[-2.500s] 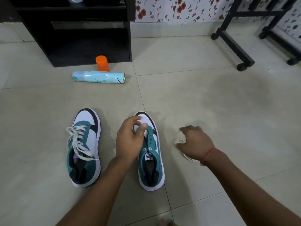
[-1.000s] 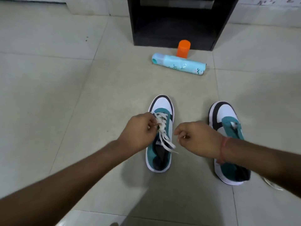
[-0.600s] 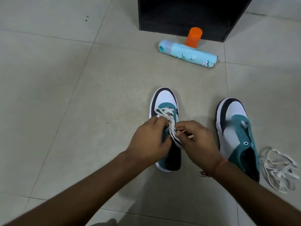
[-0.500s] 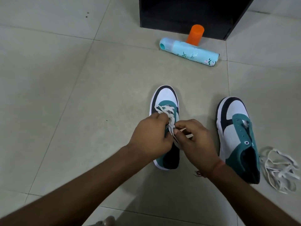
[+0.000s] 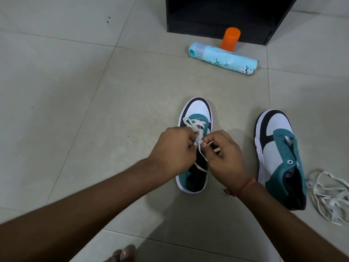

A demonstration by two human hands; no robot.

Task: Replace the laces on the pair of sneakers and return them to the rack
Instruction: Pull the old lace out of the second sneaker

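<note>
The floor [image 5: 79,103] is smooth tile, so nothing pins either shoe; pull hard on the knot and the laced sneaker [image 5: 196,112] could skid or tip toward you. It sits straight ahead, toe pointing at the black rack [image 5: 222,17], while the unlaced sneaker [image 5: 277,150] stands apart on your right, leaning a little on its side.

Your left hand [image 5: 172,150] and right hand [image 5: 227,157] are close together over the tongue, each pinching the white lace [image 5: 197,122] where the strands cross. If you tug unevenly, I expect the knot to cinch tighter rather than loosen.

The loose lace pile [image 5: 328,197] lies just right of the unlaced sneaker; your right forearm could drag and tangle it.

The spray can [image 5: 224,60] lies on its side before the rack and may roll if a shoe nudges it. The orange cap [image 5: 230,37] stands just behind it.
</note>
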